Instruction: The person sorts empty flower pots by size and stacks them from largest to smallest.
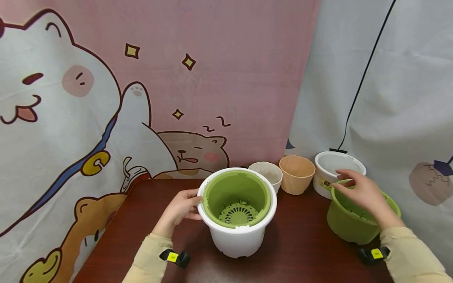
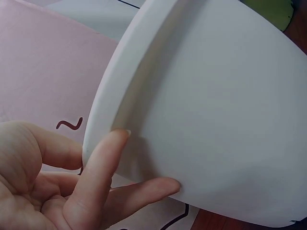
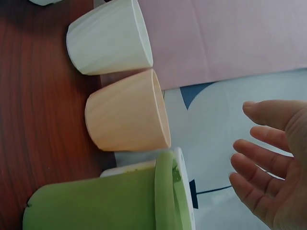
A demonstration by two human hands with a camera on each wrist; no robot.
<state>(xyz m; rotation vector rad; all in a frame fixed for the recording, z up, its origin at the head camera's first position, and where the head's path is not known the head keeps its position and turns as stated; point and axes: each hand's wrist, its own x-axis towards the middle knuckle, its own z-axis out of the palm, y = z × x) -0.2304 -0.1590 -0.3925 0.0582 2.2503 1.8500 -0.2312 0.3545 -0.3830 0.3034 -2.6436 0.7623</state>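
Creased cat-print cloth (image 1: pixel 244 78). Glossy red-brown wood-grain tbl (image 1: pixel 152 236). Ctr: smooth round white pot (image 1: pixel 237 241), slot-based green pot (image 1: pixel 237 188) nested inside. R: 2nd green pot (image 1: pixel 348 226). Rear: banded white pot (image 1: pixel 323 184), faceted peach pot (image 1: pixel 296 179), cream pot (image 1: pixel 265 173). L hand (image 1: pixel 181 206) pinches ctr rim; R hand (image 1: pixel 362 192) nr 2nd green pot, fingers loosely bent, apart.

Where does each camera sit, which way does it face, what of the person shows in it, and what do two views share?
Head: worn on the head, facing forward and down at the white planter with its green inner pot; left hand, right hand and sleeves show.
Left wrist: on that wrist, facing the white planter's outer wall; only the left hand shows.
Right wrist: on that wrist, facing the cream pot and peach pot; only the right hand shows.
Shared by head and right wrist: both these pots.
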